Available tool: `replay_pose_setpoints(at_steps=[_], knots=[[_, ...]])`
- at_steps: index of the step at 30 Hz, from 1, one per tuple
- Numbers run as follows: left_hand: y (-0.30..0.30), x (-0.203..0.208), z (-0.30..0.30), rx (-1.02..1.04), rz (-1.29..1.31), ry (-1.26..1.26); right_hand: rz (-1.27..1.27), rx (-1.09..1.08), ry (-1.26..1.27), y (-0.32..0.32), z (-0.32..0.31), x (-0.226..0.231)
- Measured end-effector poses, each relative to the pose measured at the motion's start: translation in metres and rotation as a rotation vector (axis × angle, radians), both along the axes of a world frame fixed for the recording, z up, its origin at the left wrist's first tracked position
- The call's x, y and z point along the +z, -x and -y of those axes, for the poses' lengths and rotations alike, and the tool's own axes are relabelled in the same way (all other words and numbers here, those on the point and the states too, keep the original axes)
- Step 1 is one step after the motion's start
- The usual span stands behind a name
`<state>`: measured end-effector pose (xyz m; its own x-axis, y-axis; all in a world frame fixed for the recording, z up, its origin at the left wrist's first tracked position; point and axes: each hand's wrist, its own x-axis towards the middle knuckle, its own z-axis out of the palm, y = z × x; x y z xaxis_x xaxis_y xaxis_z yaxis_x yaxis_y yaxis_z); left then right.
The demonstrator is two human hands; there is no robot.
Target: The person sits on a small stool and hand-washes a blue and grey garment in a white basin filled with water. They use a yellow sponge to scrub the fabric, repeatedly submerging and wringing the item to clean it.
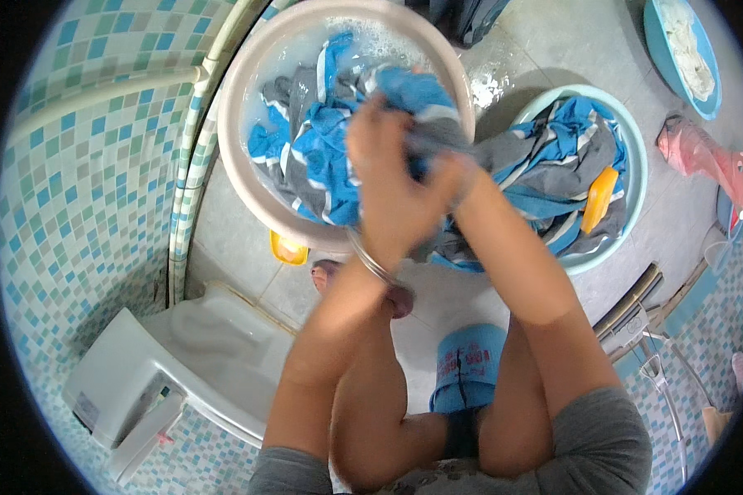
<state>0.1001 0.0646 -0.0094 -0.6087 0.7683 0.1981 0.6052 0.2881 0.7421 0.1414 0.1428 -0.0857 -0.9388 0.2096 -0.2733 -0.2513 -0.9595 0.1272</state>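
Note:
A pale pink tub (233, 140) holds sudsy water and a heap of wet blue, grey and white cloth (326, 136). Over its near right side, my left hand (392, 194) and my right hand (454, 181) are close together, gripping a bunched part of the cloth. Motion blurs both hands, and the cloth hides some fingers. A bracelet (370, 260) circles my left wrist. To the right, a light blue tub (638, 186) contains more blue and grey striped fabric (537, 165), some of it hanging over the near rim. An orange-yellow block-like object (600, 200) lies on that fabric.
A small yellow dish (289, 247) sits on the tiled floor below the pink tub. At lower left is a glossy white fixture (132, 371). A blue basin (712, 95) with white cloth stands far right, near a pink bag (702, 157). Between my legs is a blue seat (470, 355).

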Motion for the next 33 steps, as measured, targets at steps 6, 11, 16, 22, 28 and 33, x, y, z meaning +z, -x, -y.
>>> replay_pose_setpoints(at_steps=[6, 11, 16, 22, 28, 33], knots=[[0.036, -0.058, 0.034, 0.125, -0.149, -0.085, 0.883, 0.05, -0.712, 0.0, 0.018, 0.042], [0.136, -0.028, 0.061, 0.095, 0.043, 0.492, 0.93, 0.173, -1.151, -0.014, -0.012, 0.07], [0.176, -0.039, 0.067, 0.007, 0.47, 0.327, 1.194, 0.088, -2.155, 0.003, -0.001, 0.04], [0.158, -0.089, 0.047, 0.215, 0.364, 0.587, 1.121, 0.293, -2.127, 0.04, 0.032, 0.017], [0.112, -0.046, 0.056, 0.221, 0.865, -0.004, 0.909, 0.338, -1.289, 0.052, -0.007, -0.032], [0.031, -0.013, 0.04, 0.173, -0.09, 0.17, 0.694, 0.284, -0.567, 0.049, -0.008, -0.024]])
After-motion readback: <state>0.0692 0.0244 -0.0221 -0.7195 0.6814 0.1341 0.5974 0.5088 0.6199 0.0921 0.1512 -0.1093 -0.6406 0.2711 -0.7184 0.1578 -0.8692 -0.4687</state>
